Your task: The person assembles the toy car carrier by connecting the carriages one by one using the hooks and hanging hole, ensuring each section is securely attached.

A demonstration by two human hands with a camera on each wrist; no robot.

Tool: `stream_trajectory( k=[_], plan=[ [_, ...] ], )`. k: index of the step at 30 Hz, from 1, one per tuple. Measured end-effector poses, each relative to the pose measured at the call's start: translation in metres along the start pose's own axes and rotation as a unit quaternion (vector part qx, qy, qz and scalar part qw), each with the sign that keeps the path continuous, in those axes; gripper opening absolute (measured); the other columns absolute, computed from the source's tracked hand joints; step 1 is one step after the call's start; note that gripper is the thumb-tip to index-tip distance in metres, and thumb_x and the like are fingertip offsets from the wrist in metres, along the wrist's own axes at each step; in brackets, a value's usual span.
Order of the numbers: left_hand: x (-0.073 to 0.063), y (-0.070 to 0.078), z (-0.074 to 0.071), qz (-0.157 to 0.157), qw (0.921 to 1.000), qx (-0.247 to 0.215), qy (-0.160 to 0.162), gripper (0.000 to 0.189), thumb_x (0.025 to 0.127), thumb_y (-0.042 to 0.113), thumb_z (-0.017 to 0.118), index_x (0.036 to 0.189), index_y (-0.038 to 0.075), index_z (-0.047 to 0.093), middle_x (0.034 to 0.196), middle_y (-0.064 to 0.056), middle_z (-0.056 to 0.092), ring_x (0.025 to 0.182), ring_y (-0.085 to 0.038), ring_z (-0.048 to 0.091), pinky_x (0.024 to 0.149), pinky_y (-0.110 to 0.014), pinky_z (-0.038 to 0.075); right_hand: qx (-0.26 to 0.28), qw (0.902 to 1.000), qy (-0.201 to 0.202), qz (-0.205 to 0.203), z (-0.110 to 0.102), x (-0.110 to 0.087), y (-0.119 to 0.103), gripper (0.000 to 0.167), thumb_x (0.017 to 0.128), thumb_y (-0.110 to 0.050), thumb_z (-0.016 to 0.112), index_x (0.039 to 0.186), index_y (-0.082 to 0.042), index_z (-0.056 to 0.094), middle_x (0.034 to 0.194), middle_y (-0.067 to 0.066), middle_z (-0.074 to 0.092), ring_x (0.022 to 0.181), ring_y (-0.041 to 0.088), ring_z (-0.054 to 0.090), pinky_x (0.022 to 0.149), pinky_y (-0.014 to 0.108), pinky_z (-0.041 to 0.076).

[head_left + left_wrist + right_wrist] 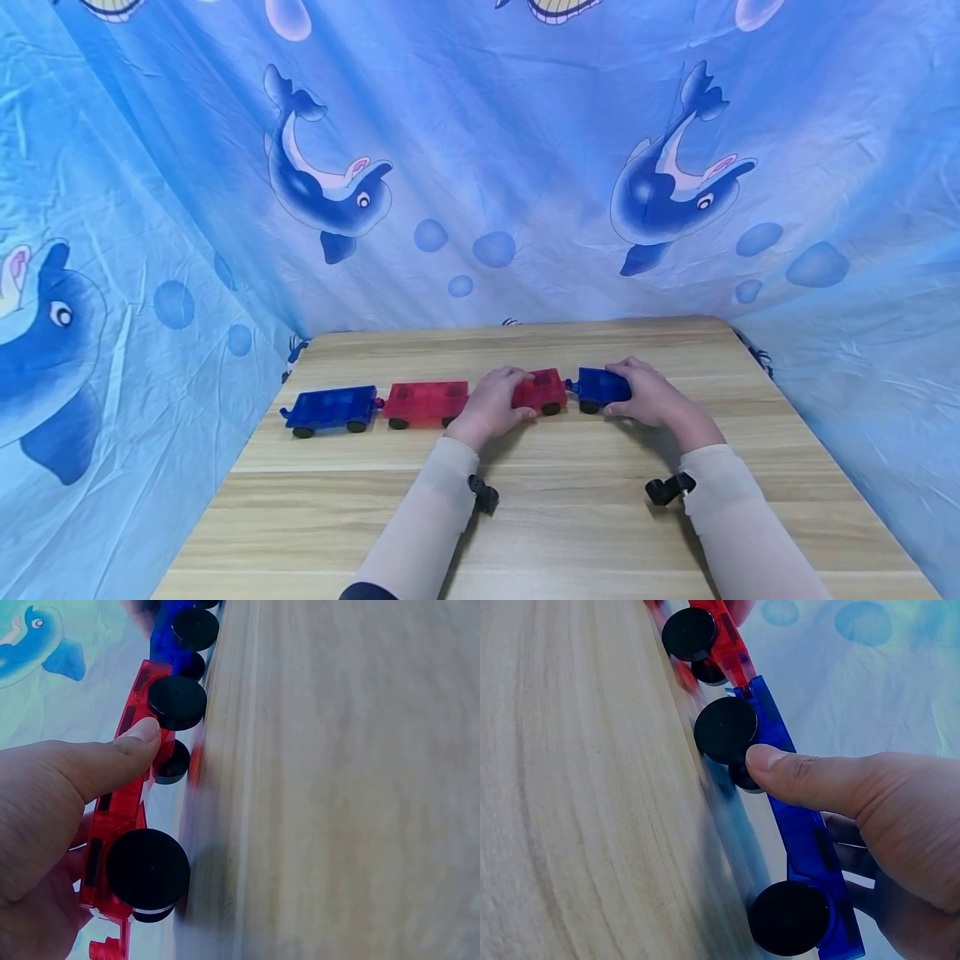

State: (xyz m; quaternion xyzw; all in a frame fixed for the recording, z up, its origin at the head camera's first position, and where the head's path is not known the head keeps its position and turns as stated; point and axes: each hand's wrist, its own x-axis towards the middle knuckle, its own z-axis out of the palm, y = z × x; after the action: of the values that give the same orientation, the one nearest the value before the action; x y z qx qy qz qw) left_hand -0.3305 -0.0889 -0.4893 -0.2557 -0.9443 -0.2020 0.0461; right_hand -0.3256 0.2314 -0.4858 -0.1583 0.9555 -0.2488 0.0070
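Observation:
My left hand (491, 406) grips a see-through red toy train car (547, 390) across its width. In the left wrist view its thumb presses the car's side between the black wheels (148, 871), fingers on the far side. With my right hand (651, 398) I hold a blue toy train car (597, 386) the same way; its thumb lies close by a wheel (726, 730). Both cars are low and flat, wheels down at the tabletop. In the right wrist view the blue car's end is right at the red car's end. My left hand covers the red car's left part.
Left of my left hand stand another red car (427, 402) and another blue car (333, 407), joined end to end by a small hitch (379, 403). All are on a wooden table (570, 517). A blue dolphin-print curtain (487, 167) hangs around its back and sides.

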Motion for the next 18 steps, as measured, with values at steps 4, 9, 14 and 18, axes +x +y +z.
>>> stream_trajectory(
  k=[4,9,14,18],
  plan=[
    [0.0003,0.0001,0.0003,0.005,1.0000,0.002,0.003,0.065,0.090,0.039,0.085,0.147,0.019,0.061,0.148,-0.002,0.057,0.139,-0.026,0.051,0.115,-0.045,0.043,0.000,1.0000,-0.001,0.002,0.0003,0.0005,0.0001,0.089,0.084,-0.037,0.091,0.155,-0.002,0.049,0.145,0.021,0.051,0.134,0.046,0.047,0.106,0.068,0.043],
    [0.0003,0.0010,-0.0001,0.006,1.0000,0.001,0.005,0.065,0.090,0.038,0.085,0.147,0.018,0.061,0.148,-0.003,0.057,0.138,-0.027,0.052,0.115,-0.046,0.043,-0.001,1.0000,-0.001,0.005,0.0002,0.0005,0.0005,0.090,0.083,-0.037,0.091,0.154,-0.002,0.049,0.145,0.022,0.051,0.134,0.047,0.047,0.106,0.069,0.042],
    [-0.0001,0.0018,-0.0007,0.003,1.0000,0.000,0.003,0.066,0.090,0.037,0.085,0.148,0.018,0.061,0.149,-0.003,0.057,0.139,-0.027,0.051,0.115,-0.046,0.043,-0.002,0.9999,-0.001,0.010,-0.0002,0.0006,0.0007,0.090,0.083,-0.036,0.091,0.155,-0.003,0.049,0.145,0.020,0.052,0.135,0.045,0.048,0.107,0.068,0.042],
    [-0.0002,0.0019,-0.0010,0.003,1.0000,0.000,0.001,0.066,0.090,0.038,0.085,0.148,0.018,0.061,0.149,-0.003,0.056,0.139,-0.028,0.051,0.115,-0.047,0.043,-0.002,0.9999,-0.002,0.011,-0.0005,0.0011,0.0005,0.091,0.083,-0.036,0.092,0.155,-0.002,0.049,0.145,0.021,0.052,0.134,0.045,0.048,0.107,0.068,0.042]
  ],
)
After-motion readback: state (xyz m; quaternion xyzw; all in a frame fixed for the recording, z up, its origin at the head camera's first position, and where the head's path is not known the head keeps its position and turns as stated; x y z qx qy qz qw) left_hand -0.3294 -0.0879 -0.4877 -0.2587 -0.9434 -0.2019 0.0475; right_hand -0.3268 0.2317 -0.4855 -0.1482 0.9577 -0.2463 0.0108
